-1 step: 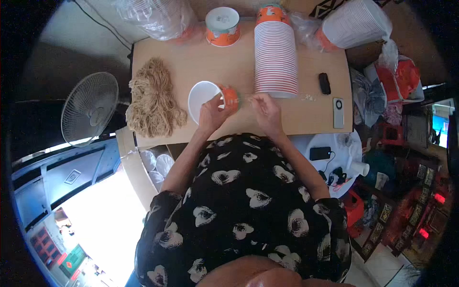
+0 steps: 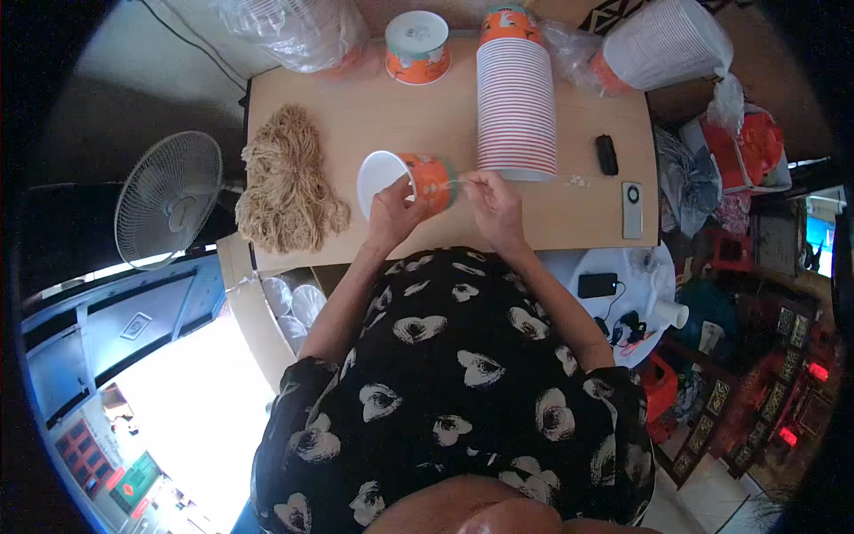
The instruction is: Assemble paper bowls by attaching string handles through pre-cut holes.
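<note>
My left hand (image 2: 398, 214) is closed on the rim of a paper cup (image 2: 431, 187), white inside and orange with a printed pattern outside. The cup lies tilted, its mouth facing left. By the cup's base, the fingers of my right hand (image 2: 495, 206) are pinched on a thin pale strand (image 2: 456, 182), too fine to make out clearly. To the left lies a loose bundle of tan twine (image 2: 289, 182). A long stack of nested paper cups (image 2: 516, 111) lies just beyond my right hand.
An upside-down orange cup (image 2: 418, 62) stands at the table's back. Bagged cup stacks flank it: one bag (image 2: 298, 36) left, another stack (image 2: 663, 44) right. A black object (image 2: 606, 155) and a silver device (image 2: 632, 211) lie near the right edge. A fan (image 2: 169, 200) stands left.
The cup has shifted slightly right, toward my right hand, and turned so more of its orange side shows. My left hand still grips its rim; my right hand has barely moved.
</note>
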Demonstrator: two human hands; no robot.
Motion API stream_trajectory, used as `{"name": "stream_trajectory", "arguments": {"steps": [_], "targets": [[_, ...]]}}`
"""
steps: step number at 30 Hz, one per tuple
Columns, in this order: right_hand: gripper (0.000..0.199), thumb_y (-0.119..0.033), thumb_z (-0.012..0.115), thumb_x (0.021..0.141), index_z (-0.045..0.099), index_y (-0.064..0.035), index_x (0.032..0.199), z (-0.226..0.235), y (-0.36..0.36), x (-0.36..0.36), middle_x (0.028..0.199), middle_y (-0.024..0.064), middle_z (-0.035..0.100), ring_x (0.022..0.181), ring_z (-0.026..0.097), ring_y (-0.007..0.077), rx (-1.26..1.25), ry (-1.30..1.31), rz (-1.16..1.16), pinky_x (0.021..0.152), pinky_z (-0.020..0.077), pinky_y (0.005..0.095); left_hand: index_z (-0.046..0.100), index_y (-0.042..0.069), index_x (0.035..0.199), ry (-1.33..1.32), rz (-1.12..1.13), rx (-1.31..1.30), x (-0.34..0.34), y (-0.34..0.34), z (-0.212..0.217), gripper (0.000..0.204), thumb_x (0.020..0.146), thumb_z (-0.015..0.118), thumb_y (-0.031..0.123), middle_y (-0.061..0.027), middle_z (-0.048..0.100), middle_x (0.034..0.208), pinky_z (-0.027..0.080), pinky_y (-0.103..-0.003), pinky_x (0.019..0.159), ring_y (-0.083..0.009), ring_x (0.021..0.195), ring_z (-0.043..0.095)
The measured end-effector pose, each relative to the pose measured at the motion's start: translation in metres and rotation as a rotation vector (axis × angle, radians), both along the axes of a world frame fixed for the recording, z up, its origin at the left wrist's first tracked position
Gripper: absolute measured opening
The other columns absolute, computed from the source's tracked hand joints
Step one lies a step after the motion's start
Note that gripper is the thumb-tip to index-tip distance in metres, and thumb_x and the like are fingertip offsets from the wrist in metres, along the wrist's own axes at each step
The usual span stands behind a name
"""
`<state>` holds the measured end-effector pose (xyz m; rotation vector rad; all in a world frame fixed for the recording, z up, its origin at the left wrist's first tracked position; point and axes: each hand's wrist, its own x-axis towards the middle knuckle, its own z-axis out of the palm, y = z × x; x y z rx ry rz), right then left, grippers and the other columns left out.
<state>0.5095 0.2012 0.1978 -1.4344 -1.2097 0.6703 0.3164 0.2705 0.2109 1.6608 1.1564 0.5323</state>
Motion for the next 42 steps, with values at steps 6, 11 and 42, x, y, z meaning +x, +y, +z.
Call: {"name": "stream_trajectory", "arguments": {"steps": [6, 11, 42], "targets": [[0.015, -0.006, 0.068, 0.091, 0.062, -0.0037, 0.104, 0.106, -0.008, -0.069, 0.099, 0.0124, 0.072, 0.082, 0.072, 0.0264, 0.073, -0.184, 0.085, 0.069, 0.0578, 0.0353, 0.054, 0.003, 0.137, -0.302, 0.088, -0.159, -0.057, -0.044, 0.084, 0.050, 0.088, 0.063, 0.003, 0.0030, 0.056, 0.065, 0.040, -0.024, 0.052, -0.0026, 0.057, 0.047], [0.014, -0.006, 0.069, 0.090, 0.062, -0.0048, 0.102, 0.153, -0.024, -0.100, 0.099, 0.0112, 0.071, 0.081, 0.071, 0.0290, 0.039, -0.192, 0.103, 0.066, 0.0571, 0.0366, 0.047, 0.001, 0.144, -0.242, 0.104, -0.181, -0.085, -0.066, 0.145, 0.059, 0.087, 0.063, 0.003, 0.0018, 0.062, 0.067, 0.044, -0.025, 0.054, -0.0043, 0.059, 0.052], [0.011, -0.002, 0.070, 0.088, 0.065, -0.0003, 0.097, 0.126, -0.016, -0.094, 0.092, 0.0140, 0.069, 0.077, 0.069, 0.0252, 0.050, -0.356, 0.091, 0.069, 0.0555, 0.0333, 0.042, 0.005, 0.146, 0.282, -0.023, 0.306, -0.068, -0.068, 0.115, 0.071, 0.080, 0.067, 0.018, -0.0202, 0.072, 0.081, 0.058, -0.052, 0.067, -0.0415, 0.070, 0.070]]}}
